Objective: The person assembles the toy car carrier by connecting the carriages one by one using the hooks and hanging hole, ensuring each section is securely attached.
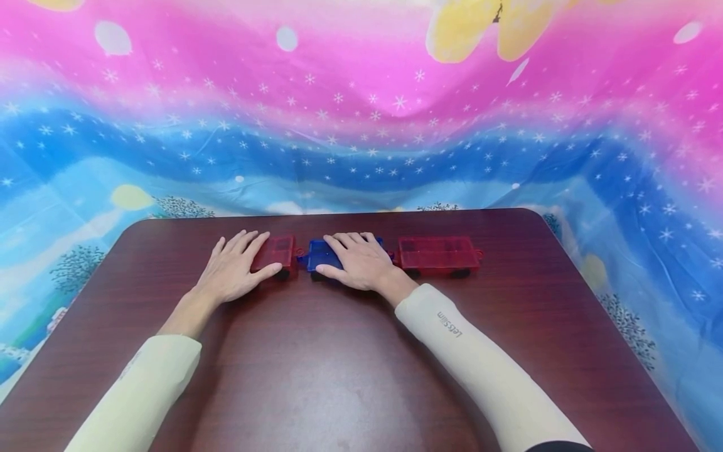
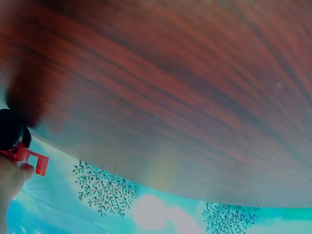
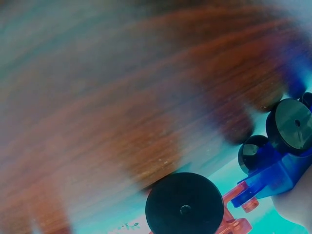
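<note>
Three see-through wheeled toy wagons stand in a row. My left hand lies spread over the left end of a red wagon, thumb along its near side. My right hand rests flat over the blue wagon, fingers stretched toward its far edge and thumb at its near left. To its right is a longer red wagon. In the left wrist view a red hook juts out beside a fingertip. In the right wrist view a blue coupling piece meets a red hook. My palms hide parts of the wagons.
The dark brown table has its far edge just behind the wagons. A pink and blue snowflake-patterned cloth hangs behind the table and along its sides.
</note>
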`<control>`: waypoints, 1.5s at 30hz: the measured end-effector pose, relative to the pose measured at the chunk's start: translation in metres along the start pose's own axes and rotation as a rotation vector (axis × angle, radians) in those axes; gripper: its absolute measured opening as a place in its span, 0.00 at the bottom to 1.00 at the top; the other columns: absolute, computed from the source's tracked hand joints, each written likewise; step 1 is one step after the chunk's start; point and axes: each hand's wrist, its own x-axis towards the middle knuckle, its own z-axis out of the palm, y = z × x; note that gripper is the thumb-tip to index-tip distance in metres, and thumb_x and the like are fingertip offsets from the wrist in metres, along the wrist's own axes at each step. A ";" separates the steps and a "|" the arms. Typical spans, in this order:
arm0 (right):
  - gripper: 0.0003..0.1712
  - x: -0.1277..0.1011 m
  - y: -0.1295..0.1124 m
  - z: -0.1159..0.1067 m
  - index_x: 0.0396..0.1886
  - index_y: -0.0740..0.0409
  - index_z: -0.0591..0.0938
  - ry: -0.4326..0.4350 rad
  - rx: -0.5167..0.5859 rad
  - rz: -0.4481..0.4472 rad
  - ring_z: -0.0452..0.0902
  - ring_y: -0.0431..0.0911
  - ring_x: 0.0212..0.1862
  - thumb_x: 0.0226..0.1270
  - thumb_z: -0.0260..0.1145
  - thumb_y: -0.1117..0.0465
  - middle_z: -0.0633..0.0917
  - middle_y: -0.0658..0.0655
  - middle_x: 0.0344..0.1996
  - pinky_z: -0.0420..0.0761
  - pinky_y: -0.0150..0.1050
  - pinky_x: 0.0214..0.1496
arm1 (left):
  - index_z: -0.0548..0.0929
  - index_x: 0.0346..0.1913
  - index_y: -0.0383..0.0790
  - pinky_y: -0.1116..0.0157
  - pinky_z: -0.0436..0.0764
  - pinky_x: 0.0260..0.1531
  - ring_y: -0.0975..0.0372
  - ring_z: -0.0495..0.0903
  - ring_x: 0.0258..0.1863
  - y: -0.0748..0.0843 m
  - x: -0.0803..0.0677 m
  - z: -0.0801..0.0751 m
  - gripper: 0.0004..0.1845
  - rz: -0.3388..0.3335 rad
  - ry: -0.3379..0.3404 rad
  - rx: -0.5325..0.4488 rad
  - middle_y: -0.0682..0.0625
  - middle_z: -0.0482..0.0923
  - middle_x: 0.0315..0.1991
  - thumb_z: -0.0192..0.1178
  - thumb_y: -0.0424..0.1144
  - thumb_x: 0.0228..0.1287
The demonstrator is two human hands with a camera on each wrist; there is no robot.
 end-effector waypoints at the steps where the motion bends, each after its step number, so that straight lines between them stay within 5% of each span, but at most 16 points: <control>1: 0.51 0.000 0.000 0.000 0.75 0.38 0.47 -0.001 0.000 0.000 0.54 0.47 0.72 0.56 0.25 0.19 0.59 0.48 0.72 0.55 0.53 0.70 | 0.56 0.72 0.54 0.40 0.44 0.67 0.47 0.51 0.72 0.000 0.000 0.000 0.47 0.002 0.001 0.000 0.44 0.57 0.70 0.42 0.76 0.54; 45: 0.50 0.000 0.002 -0.001 0.75 0.38 0.48 0.002 0.004 -0.007 0.54 0.47 0.72 0.56 0.26 0.19 0.59 0.48 0.72 0.56 0.52 0.70 | 0.54 0.73 0.55 0.40 0.43 0.67 0.46 0.50 0.72 -0.003 -0.005 -0.001 0.48 -0.003 -0.021 0.018 0.43 0.56 0.71 0.41 0.77 0.53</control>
